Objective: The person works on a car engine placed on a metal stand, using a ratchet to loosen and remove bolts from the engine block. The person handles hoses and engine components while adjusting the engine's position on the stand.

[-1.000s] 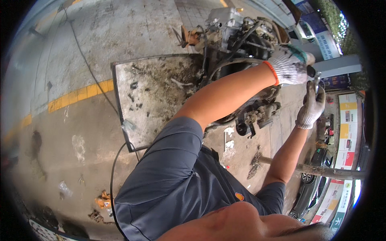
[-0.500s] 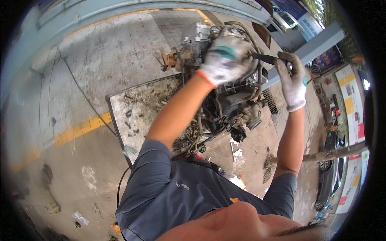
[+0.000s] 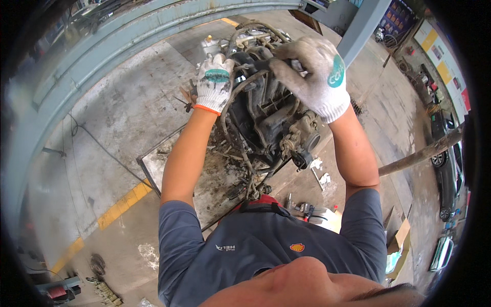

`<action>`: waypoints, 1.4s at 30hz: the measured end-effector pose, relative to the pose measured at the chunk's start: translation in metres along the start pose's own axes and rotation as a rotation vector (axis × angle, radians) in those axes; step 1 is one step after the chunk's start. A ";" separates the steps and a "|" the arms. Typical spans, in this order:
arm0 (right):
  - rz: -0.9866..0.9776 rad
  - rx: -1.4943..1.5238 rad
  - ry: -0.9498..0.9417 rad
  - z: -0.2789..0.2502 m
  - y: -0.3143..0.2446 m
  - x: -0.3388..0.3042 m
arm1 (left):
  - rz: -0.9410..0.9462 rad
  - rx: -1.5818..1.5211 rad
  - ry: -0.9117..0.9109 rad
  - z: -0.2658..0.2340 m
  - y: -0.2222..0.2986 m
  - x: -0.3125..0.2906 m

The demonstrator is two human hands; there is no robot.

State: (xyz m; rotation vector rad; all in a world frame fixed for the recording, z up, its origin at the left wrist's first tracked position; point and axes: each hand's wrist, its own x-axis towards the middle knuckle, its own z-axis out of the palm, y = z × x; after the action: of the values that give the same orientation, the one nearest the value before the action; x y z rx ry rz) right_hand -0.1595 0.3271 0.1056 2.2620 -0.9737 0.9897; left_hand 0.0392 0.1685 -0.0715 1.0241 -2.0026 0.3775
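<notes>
Both my hands wear white knit gloves with a green patch on the back. A greasy engine (image 3: 268, 110) stands before me, with black plastic covers, hoses and metal fittings. My right hand (image 3: 317, 77) is over its far right side, thumb and fingers curled round the end of a short black hose (image 3: 262, 65). That hose reaches left across the engine's top toward my left hand (image 3: 215, 84). My left hand lies at the engine's left edge with its fingers bent and close together; what is under them is hidden. A thin ribbed hose (image 3: 232, 97) runs down beside it.
Under the engine is a dirty, dark-edged metal platform (image 3: 174, 158). A blue-grey lift beam (image 3: 128, 36) crosses behind, and a post (image 3: 363, 33) rises at the far right. A brown pole (image 3: 422, 153) juts in from the right. Tools and a cardboard box (image 3: 399, 238) lie nearer me.
My left hand has left the engine's top middle for its left edge. My right hand has come in from the right, over the engine, with the black hose. The view has shifted too.
</notes>
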 end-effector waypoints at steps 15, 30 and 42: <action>0.573 0.449 0.332 -0.108 0.042 -0.007 | 0.023 -0.674 0.027 -0.049 0.033 0.072; 0.246 0.249 0.344 -0.157 0.305 -0.144 | -0.081 -0.018 -0.224 0.011 0.120 0.085; 0.206 0.422 0.196 -0.094 0.423 -0.163 | -0.451 0.262 -0.454 0.004 0.143 0.071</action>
State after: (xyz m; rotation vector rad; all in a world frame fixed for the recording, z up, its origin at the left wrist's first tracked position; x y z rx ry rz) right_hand -0.6018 0.1894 0.0983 2.3616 -0.9999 1.6028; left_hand -0.0970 0.2181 -0.0040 1.8135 -2.0562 0.1702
